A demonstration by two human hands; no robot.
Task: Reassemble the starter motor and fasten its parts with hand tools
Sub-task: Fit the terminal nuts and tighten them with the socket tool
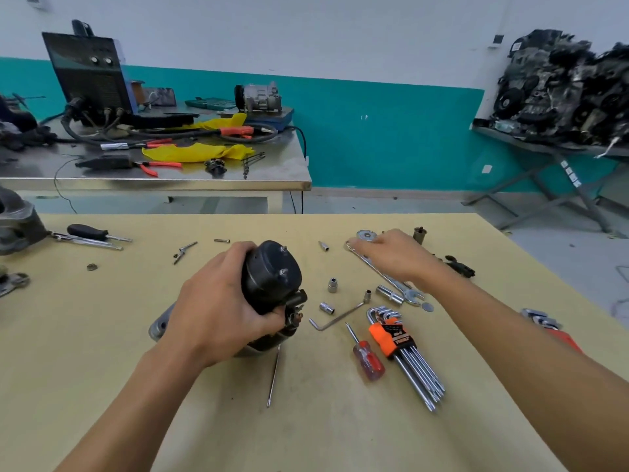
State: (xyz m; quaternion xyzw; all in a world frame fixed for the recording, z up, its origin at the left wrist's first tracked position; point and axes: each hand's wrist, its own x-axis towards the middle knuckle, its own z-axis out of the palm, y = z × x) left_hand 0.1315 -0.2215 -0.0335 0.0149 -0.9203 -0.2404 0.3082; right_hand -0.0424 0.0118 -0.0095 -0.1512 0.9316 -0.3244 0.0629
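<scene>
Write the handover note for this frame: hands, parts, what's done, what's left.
Left hand grips the starter motor, tilted, black end cap up.
Right hand lies open on the wrench, fingers at its ring end.
On the table, right of the motor: loose sockets, hex key set, red screwdriver. A long thin rod lies beside the motor.
Done: end cap sits on the body.
Left: probably tightening its fasteners.

Bkgd: welder (92,76) + compressor (258,97) on steel bench (279,161), engine (565,90) far rt.
</scene>
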